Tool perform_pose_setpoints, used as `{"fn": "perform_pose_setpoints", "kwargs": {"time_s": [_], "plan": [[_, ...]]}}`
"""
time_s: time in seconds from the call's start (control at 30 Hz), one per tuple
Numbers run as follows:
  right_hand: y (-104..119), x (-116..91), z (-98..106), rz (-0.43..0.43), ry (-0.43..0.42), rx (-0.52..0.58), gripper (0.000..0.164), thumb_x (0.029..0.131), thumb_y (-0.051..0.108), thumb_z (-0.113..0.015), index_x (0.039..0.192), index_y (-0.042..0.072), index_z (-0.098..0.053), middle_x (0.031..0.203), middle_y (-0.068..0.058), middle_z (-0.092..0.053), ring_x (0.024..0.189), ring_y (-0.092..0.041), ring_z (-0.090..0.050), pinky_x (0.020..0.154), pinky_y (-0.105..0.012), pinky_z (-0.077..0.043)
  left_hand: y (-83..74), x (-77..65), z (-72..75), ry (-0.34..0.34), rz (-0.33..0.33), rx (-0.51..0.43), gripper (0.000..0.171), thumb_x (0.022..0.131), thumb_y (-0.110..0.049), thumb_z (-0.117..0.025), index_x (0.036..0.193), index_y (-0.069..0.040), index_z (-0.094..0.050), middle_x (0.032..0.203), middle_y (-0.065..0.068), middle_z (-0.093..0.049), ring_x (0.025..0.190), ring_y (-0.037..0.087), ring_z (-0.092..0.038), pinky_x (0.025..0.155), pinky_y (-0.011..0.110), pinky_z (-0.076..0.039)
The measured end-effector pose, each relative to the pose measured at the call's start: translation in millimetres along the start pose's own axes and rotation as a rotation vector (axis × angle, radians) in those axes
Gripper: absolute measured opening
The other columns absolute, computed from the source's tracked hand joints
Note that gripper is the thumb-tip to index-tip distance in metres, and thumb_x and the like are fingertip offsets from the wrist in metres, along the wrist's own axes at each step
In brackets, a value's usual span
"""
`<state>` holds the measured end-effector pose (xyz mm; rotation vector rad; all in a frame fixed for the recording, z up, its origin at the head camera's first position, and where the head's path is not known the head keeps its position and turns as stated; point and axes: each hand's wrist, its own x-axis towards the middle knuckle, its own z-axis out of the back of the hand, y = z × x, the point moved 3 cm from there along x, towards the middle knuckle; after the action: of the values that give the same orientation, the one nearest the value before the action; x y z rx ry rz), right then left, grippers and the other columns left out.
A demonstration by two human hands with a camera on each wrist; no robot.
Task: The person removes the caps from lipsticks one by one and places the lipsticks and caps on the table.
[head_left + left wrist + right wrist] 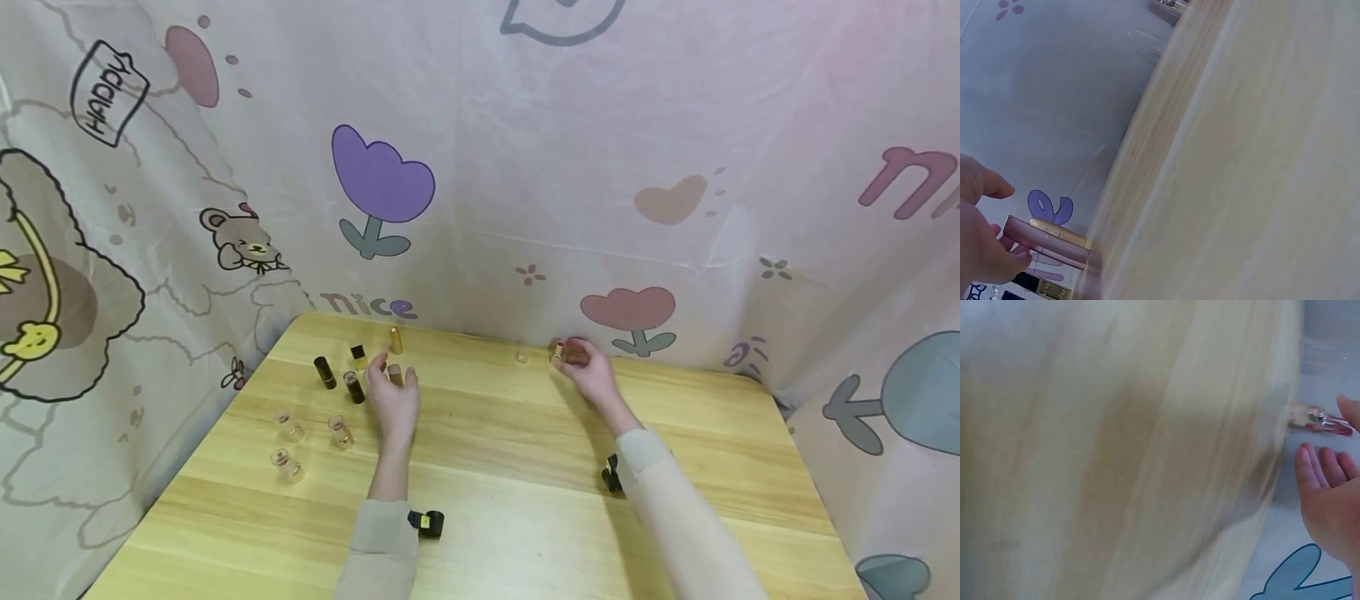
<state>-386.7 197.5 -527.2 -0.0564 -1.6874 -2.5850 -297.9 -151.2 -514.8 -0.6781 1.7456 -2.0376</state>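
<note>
In the head view my left hand (395, 408) is at a rose-gold lipstick tube (395, 374) standing on the table. Its thumb and fingers are spread around the tube; the left wrist view shows the thumb apart from the tube (1047, 242) and the fingertips beside it. Toward the back edge, my right hand (592, 375) is beside an upright, uncapped lipstick (558, 352) with a red tip. In the right wrist view the fingers stay apart from that lipstick (1319, 419), while the thumb is near its tip. A clear cap (522, 354) stands left of it.
Around my left hand stand a gold tube (396, 340), a black-and-gold tube (359, 357) and black tubes (325, 372) (354, 387). Clear-topped lipsticks (288, 465) (341, 432) (289, 426) stand nearer the left edge. A printed curtain (480, 167) hangs behind the wooden table (510, 467).
</note>
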Motion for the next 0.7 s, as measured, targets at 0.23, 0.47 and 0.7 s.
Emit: {"fn": "perform_pose_setpoints", "kwargs": {"time_s": [0.23,0.47,0.7], "plan": [[10,-12,-5,0.028,-0.055,0.102,0.064,0.094,0.004,-0.076,0.151,0.0,-0.048,0.149,-0.023,-0.054,0.134,-0.041,-0.055,0.114,-0.047,-0.048,3.9,1.4,3.9,0.017,0.042,-0.006,0.053,0.099,-0.001,-0.064,0.146,0.008,-0.041,0.146,0.026,-0.042,0.137,0.042,-0.043,0.12,0.052,-0.04],[26,-24,-15,0.111,-0.119,0.19,0.062,0.091,0.0,-0.077,0.148,-0.003,-0.05,0.146,-0.026,-0.055,0.134,-0.042,-0.053,0.118,-0.045,-0.045,8.6,1.8,4.3,0.017,0.062,0.0,0.045,0.101,0.001,-0.06,0.142,0.01,-0.044,0.143,0.027,-0.044,0.136,0.042,-0.045,0.12,0.049,-0.042],[45,-32,-30,0.195,-0.095,0.227,0.065,0.09,-0.001,-0.078,0.148,-0.004,-0.049,0.15,-0.026,-0.052,0.138,-0.046,-0.049,0.119,-0.047,-0.044,11.9,3.6,3.2,0.008,0.062,-0.014,0.038,0.102,0.003,-0.056,0.138,0.01,-0.044,0.137,0.028,-0.046,0.128,0.042,-0.049,0.113,0.049,-0.047]]}}
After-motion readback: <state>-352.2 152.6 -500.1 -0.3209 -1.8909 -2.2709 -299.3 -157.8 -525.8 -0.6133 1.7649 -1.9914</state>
